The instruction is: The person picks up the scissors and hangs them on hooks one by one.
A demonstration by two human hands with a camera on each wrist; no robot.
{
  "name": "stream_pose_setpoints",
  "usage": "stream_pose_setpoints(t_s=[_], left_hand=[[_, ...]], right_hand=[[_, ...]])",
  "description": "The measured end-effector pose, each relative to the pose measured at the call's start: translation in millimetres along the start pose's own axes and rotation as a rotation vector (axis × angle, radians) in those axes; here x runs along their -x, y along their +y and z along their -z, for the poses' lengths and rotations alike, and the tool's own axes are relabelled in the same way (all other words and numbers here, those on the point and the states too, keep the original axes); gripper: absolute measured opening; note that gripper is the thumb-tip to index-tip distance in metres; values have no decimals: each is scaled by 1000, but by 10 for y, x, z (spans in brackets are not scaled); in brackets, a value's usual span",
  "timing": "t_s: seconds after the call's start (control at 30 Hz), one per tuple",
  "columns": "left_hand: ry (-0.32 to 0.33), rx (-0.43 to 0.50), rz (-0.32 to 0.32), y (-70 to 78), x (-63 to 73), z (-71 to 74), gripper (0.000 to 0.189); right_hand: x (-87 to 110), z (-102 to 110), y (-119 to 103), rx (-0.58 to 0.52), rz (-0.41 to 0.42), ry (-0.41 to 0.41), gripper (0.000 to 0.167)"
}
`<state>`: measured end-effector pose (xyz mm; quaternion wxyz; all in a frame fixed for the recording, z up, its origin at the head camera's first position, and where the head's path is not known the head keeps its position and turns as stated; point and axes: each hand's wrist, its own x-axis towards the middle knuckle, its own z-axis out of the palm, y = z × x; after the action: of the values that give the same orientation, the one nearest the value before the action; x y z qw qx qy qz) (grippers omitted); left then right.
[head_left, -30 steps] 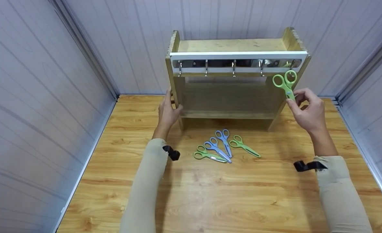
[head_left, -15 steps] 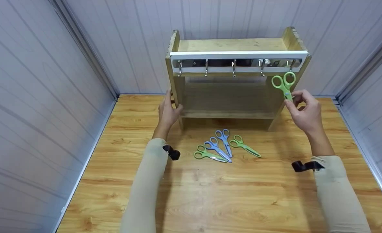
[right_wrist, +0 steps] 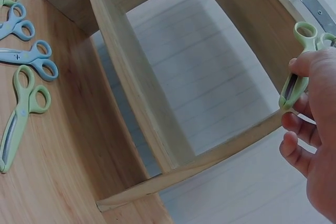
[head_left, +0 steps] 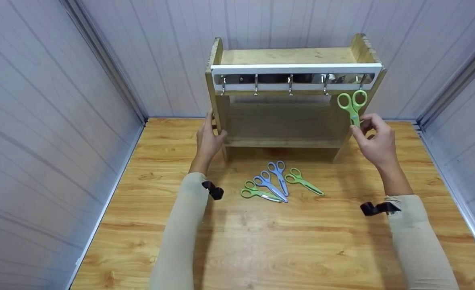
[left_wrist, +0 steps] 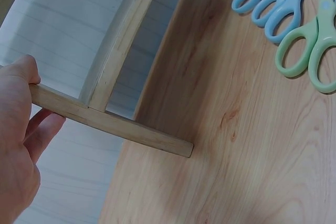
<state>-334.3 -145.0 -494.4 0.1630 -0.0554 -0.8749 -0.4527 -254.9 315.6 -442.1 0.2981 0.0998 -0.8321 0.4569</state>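
Observation:
My left hand point(head_left: 208, 141) grips the left side panel of a wooden shelf point(head_left: 287, 55), thumb on one face and fingers on the other, as the left wrist view shows. In my right hand point(head_left: 378, 143) a pair of green scissors point(head_left: 353, 117) is pinched by the blade end, handle loops up. The loops are at the rightmost metal hook point(head_left: 362, 82) on the shelf's front rail; whether a loop is over the hook, I cannot tell. Blue scissors point(head_left: 278, 178), more blue scissors point(head_left: 270, 185), green scissors point(head_left: 304, 183) and another green pair point(head_left: 259, 194) lie in front of the shelf.
A white rail point(head_left: 273, 68) with several hooks spans the shelf's upper front. The shelf stands on a wood-grain surface point(head_left: 253, 245), close to the back panel wall point(head_left: 173, 52). Panel walls also rise at left point(head_left: 48, 141) and right point(head_left: 463, 133).
My right hand has moved slightly left with the green scissors, whose loops now sit a little lower by the rightmost hook. My left hand and the lying scissors have stayed put.

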Motion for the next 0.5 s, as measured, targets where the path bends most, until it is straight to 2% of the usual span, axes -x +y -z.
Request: stream_pose_setpoints(t_s=[0.2, 0.5], left_hand=[[5, -1, -9, -9, 2, 1, 81], [-5, 14, -8, -20, -6, -6, 79]], right_hand=[[19, -15, 1, -5, -11, -20, 21], [38, -3, -1, -9, -70, -32, 24]])
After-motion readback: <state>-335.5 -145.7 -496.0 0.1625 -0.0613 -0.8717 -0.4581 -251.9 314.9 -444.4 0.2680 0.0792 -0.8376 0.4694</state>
